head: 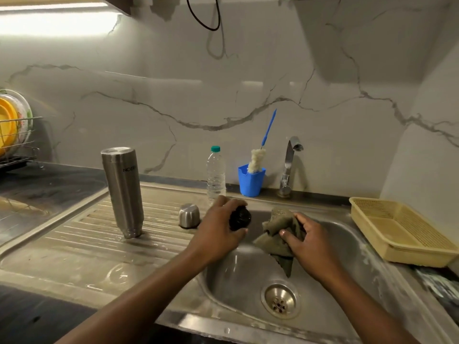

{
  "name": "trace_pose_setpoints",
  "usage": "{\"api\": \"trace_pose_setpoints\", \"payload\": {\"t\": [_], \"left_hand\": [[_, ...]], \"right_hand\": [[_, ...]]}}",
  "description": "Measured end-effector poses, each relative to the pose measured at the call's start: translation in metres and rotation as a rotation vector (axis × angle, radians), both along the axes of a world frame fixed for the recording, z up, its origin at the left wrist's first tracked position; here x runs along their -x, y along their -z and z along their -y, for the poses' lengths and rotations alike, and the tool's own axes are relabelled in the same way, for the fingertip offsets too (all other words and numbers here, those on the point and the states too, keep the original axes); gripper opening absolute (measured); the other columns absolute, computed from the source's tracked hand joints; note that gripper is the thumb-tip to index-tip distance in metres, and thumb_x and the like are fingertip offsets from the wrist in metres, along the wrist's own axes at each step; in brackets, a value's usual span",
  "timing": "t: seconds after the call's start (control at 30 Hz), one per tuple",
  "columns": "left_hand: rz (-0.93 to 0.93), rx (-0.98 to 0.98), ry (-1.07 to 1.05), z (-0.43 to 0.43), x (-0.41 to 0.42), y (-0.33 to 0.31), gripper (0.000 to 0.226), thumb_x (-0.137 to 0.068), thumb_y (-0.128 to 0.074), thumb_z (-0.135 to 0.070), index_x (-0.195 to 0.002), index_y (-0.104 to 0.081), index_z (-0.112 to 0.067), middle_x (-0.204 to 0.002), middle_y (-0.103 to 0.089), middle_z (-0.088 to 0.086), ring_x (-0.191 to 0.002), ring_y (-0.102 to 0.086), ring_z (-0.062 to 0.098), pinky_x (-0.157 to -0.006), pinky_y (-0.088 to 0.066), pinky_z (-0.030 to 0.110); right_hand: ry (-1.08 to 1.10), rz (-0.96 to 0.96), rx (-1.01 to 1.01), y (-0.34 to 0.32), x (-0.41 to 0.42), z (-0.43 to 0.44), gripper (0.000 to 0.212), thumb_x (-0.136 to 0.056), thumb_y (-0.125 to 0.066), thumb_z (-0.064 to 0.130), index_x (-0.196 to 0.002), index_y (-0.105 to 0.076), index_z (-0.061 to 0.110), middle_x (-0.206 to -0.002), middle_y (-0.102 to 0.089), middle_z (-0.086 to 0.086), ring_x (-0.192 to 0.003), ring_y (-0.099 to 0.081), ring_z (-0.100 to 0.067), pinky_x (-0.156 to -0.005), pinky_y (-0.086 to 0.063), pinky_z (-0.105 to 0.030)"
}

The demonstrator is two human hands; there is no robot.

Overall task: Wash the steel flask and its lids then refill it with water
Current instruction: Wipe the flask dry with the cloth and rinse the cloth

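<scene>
The steel flask (123, 192) stands upside down on the ribbed drainboard, left of the sink. Its steel cup lid (189, 216) sits mouth down on the drainboard a little to the flask's right. My left hand (218, 232) grips the black inner lid (240, 218) over the sink's left edge. Over the basin, my right hand (308, 244) clutches a green-brown scrub cloth (278, 234), a small gap away from the black lid. The tap (290, 165) at the back shows no water running.
A clear plastic water bottle (215, 173) and a blue cup holding a bottle brush (251, 180) stand behind the sink (335, 281). A yellow plastic basket (397, 232) lies at the right. A dish rack with plates (15, 130) is at the far left.
</scene>
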State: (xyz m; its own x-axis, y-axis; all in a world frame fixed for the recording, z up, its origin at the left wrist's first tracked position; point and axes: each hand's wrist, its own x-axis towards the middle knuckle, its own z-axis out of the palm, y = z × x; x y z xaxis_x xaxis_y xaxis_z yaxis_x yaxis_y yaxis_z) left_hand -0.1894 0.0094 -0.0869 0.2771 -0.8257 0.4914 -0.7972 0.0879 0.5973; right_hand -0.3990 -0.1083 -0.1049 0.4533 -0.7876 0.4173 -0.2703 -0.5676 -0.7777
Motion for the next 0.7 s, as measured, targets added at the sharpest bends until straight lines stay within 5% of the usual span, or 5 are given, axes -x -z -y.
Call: {"api": "trace_pose_setpoints", "payload": {"t": [0.13,0.3,0.43,0.57,0.7], "left_hand": [[0.018,-0.002,0.071,0.023,0.042,0.002,0.07,-0.083,-0.085,-0.028,-0.144,-0.051,-0.032,-0.13,-0.06,-0.014,-0.114,-0.056,-0.001,-0.104,-0.05,0.022],[-0.184,0.059,0.146,0.037,0.057,0.021,0.057,-0.08,-0.086,-0.012,-0.118,-0.048,-0.032,-0.11,-0.071,-0.013,-0.106,-0.07,-0.002,-0.09,-0.061,0.025],[-0.214,0.102,0.165,0.04,0.053,0.022,0.064,-0.081,-0.085,-0.012,-0.123,-0.043,-0.036,-0.111,-0.071,-0.015,-0.106,-0.069,-0.004,-0.089,-0.059,0.019],[-0.188,0.116,0.18,0.039,0.047,0.022,0.058,-0.081,-0.083,-0.009,-0.119,-0.044,-0.032,-0.107,-0.07,-0.016,-0.104,-0.068,-0.002,-0.085,-0.06,0.022],[-0.229,0.165,0.091,0.039,0.042,0.018,0.051,-0.077,-0.086,-0.013,-0.112,-0.052,-0.029,-0.098,-0.07,-0.017,-0.098,-0.066,-0.005,-0.078,-0.054,0.013]], "right_hand": [[-0.013,0.111,-0.018,-0.004,0.002,-0.001,0.025,-0.099,-0.066,0.013,-0.116,-0.071,0.031,-0.102,-0.075,0.014,-0.098,-0.069,0.0,-0.08,-0.055,-0.016],[-0.144,0.114,-0.111,-0.001,0.002,-0.006,0.03,-0.106,-0.052,0.045,-0.121,-0.076,0.034,-0.097,-0.079,0.004,-0.09,-0.074,-0.01,-0.075,-0.059,-0.026],[-0.098,0.173,-0.175,0.001,0.001,0.003,0.026,-0.1,-0.066,0.032,-0.124,-0.076,0.03,-0.108,-0.079,0.015,-0.103,-0.073,0.0,-0.081,-0.057,-0.017],[-0.168,0.185,-0.349,0.003,0.004,0.01,0.032,-0.096,-0.072,0.029,-0.128,-0.074,0.028,-0.116,-0.078,0.01,-0.111,-0.072,-0.007,-0.092,-0.059,-0.029],[-0.09,0.199,-0.28,0.004,0.006,0.01,0.022,-0.093,-0.075,0.013,-0.112,-0.08,0.023,-0.101,-0.081,0.006,-0.098,-0.076,-0.011,-0.079,-0.06,-0.026]]}}
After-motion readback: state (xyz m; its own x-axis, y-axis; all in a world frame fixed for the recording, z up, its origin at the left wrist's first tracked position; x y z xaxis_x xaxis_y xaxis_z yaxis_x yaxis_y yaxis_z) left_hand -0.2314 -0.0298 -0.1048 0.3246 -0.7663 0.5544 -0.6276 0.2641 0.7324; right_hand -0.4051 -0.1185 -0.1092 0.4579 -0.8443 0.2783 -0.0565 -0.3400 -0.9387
